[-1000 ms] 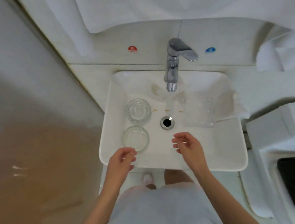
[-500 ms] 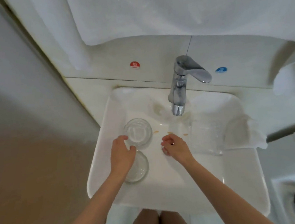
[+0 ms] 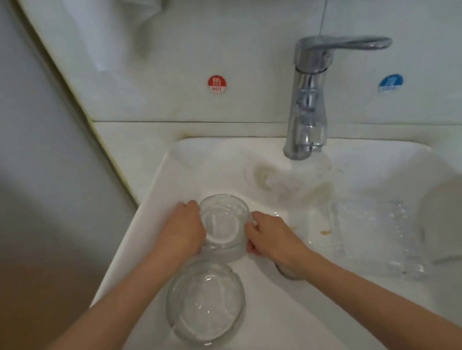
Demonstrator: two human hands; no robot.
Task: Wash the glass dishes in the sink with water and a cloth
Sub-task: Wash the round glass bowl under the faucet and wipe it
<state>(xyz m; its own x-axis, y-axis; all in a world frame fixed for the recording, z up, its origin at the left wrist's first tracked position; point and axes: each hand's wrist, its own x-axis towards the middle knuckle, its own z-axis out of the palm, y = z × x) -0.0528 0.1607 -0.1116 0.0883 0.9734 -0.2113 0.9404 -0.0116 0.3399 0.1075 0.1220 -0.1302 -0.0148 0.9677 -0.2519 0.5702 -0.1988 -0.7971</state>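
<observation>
Two round glass dishes lie in the white sink (image 3: 151,189). The far round dish (image 3: 224,227) is gripped from both sides: my left hand (image 3: 181,232) curls round its left rim, my right hand (image 3: 271,236) pinches its right rim. The near round dish (image 3: 205,301) lies untouched below them. A square glass dish (image 3: 374,233) sits at the right of the basin, partly on a white cloth (image 3: 458,212). Whether water runs from the spout cannot be told.
A chrome faucet (image 3: 306,103) stands behind the basin, its lever pointing right. Red hot (image 3: 217,84) and blue cold (image 3: 390,82) stickers mark the back wall. White towels hang above. A wall closes off the left side. My right wrist covers the drain.
The view has moved closer to the sink. Both hands have moved from the near rim onto the far round dish and taken hold of it from either side.
</observation>
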